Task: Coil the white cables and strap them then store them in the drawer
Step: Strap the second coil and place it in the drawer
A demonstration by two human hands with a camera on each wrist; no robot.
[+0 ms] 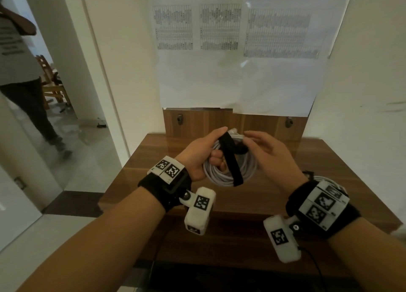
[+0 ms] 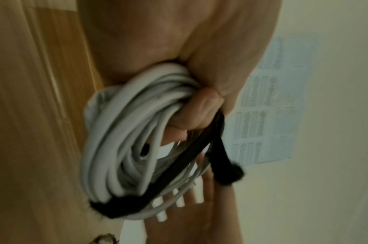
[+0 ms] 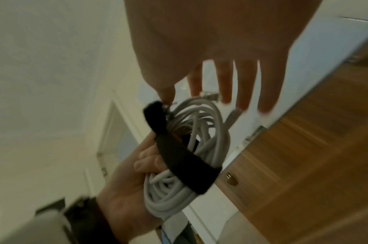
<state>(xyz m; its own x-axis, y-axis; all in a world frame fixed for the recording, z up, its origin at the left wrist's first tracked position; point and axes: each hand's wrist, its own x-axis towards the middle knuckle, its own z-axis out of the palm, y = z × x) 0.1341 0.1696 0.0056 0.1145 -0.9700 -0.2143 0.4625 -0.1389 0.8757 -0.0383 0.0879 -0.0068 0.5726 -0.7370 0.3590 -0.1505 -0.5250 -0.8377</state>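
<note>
White coil [image 1: 228, 170], springy and light by the look, hung above the bench [image 1: 274, 195], clenched in the left hand [image 1: 204, 153] with a black strap [image 1: 230, 159] across it; right hand [image 1: 272, 151] hovered released beside it.

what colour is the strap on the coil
Black. The strap crossing the white coil shows best in the head view.
</note>
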